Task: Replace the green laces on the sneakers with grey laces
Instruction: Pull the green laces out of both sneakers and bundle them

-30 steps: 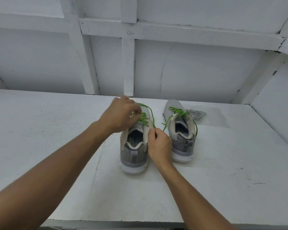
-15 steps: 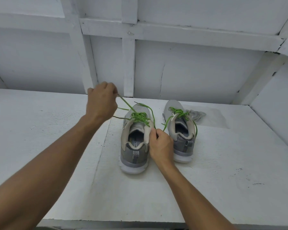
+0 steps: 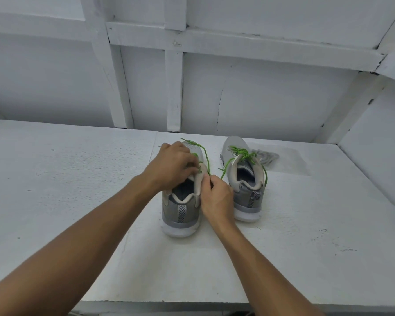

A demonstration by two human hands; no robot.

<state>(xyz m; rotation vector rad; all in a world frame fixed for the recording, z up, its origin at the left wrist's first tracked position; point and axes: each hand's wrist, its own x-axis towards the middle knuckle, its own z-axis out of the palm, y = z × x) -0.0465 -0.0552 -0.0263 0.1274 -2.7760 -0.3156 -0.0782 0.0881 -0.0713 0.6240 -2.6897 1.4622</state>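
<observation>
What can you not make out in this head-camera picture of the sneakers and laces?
- Head view: left sneaker eyelets, hidden by the left hand.
- Right hand fingers' hold, curled out of sight.
- Grey laces: too small, partly behind the right sneaker.

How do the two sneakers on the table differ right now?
The left sneaker is being worked on: the left hand is at its green lace and the right hand pinches its collar, while the right sneaker sits untouched. The left sneaker sits nearer the camera; the right one sits farther back, beside the grey laces. Both are grey with white soles, heels toward the camera, and still carry green laces.
</observation>
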